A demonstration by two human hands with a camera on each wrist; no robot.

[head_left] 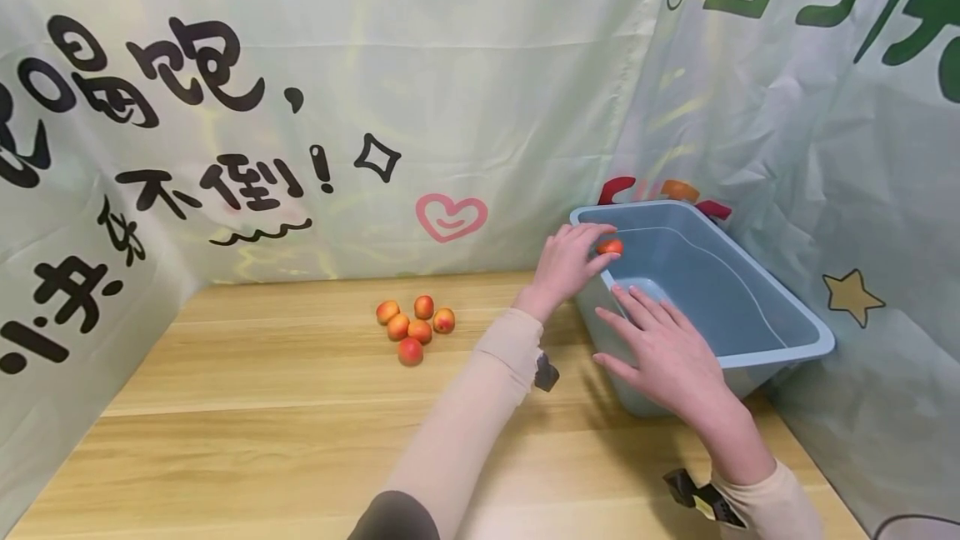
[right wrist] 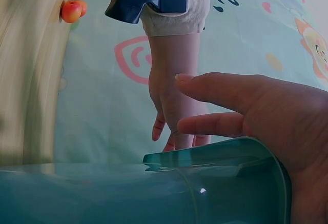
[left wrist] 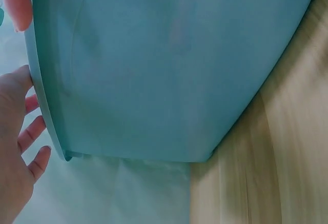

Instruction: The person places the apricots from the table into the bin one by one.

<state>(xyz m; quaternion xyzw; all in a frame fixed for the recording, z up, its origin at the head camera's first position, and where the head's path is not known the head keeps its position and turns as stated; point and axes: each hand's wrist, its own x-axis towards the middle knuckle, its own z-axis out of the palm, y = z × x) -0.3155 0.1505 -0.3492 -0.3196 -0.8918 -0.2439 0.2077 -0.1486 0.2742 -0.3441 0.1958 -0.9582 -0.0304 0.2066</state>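
At the far left rim of a blue-grey plastic tub (head_left: 750, 361), my left hand (head_left: 566, 265) holds a small red-orange fruit (head_left: 610, 247) between thumb and fingertips. The fruit is over the tub's inner edge; in the left wrist view the tub wall (left wrist: 154, 80) hides it, with my left fingers spread beside the rim. My right hand (head_left: 667, 348) is open over the tub's near left edge, fingers stretched toward the left hand. In the right wrist view its thumb (right wrist: 220, 88) points across above the rim, and nothing is in its grasp.
Several red-and-yellow fruits (head_left: 410, 351) lie grouped on the wooden table (head_left: 262, 407), left of my left arm. Printed cloth walls (head_left: 487, 107) rise behind the table and on both sides. The tub stands in the right back corner.
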